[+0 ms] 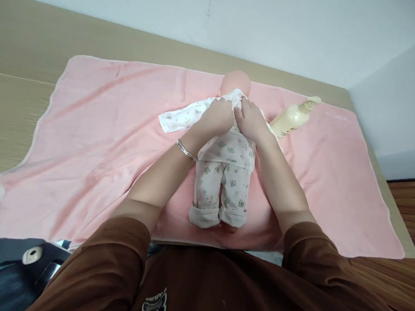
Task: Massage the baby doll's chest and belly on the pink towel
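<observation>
A baby doll point(236, 82) lies on its back with its head away from me. It wears a white printed baby shirt point(228, 149) and matching trousers point(207, 181) with turned-up cuffs. At the upper chest, just below the neck, my left hand point(219, 116) is closed with its fingers curled on the shirt's fabric. Close beside it, my right hand point(250, 117) pinches the shirt near the neckline; its fingertips are partly hidden. One sleeve point(180, 117) stretches out flat to the left. The other sleeve is mostly covered by my right hand and forearm.
Beneath the doll, a pink blanket point(97, 134) with some creases covers much of the wooden table point(10, 102). A pale yellow pump bottle point(291, 120) lies on its side right of the doll. A white wall point(273, 25) rises behind. Dark items point(11, 275) sit below at lower left.
</observation>
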### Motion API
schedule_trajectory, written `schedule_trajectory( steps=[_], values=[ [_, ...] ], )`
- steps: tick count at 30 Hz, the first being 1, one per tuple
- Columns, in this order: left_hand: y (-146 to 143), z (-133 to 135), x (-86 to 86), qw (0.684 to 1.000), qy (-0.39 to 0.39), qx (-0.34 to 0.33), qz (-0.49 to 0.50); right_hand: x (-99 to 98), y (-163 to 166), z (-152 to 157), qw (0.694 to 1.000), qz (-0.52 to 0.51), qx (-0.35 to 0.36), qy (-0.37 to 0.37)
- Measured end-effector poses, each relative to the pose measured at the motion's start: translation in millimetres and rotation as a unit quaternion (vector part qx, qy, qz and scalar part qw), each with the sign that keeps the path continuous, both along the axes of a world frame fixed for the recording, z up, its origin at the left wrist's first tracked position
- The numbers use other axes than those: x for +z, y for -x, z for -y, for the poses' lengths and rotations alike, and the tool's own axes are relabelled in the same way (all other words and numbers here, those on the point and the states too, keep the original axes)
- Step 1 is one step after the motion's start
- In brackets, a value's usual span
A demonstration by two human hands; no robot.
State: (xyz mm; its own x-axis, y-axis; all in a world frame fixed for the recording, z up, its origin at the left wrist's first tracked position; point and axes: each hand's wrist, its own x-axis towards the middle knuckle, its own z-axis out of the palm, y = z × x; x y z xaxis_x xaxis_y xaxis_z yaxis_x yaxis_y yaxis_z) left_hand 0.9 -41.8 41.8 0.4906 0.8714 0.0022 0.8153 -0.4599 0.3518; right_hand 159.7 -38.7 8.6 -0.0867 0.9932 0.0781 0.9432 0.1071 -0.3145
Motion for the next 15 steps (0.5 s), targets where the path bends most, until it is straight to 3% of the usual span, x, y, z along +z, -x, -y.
schedule_trajectory(
  steps=[5, 9, 12, 15],
  values=[
    [8.9, -28.1, -22.0, 0.999, -0.008, 0.012, 0.039, 23.5, 20.0, 27.2, 0.996, 0.072, 0.042, 0.032],
    [5.6, -32.7, -35.1, 0.997, -0.025, 0.038, 0.064, 33.6, 24.2, 31.5, 0.995, 0.08, 0.041, 0.041],
    [0.8, -24.5, -33.2, 0.996, -0.039, 0.061, 0.061, 36.2, 22.0, 27.1, 0.996, 0.069, 0.026, 0.048],
    [-3.7, -7.5, -18.3, 0.997, -0.039, 0.059, 0.01, 35.3, 16.4, 21.5, 0.998, 0.044, 0.015, 0.037]
  ],
)
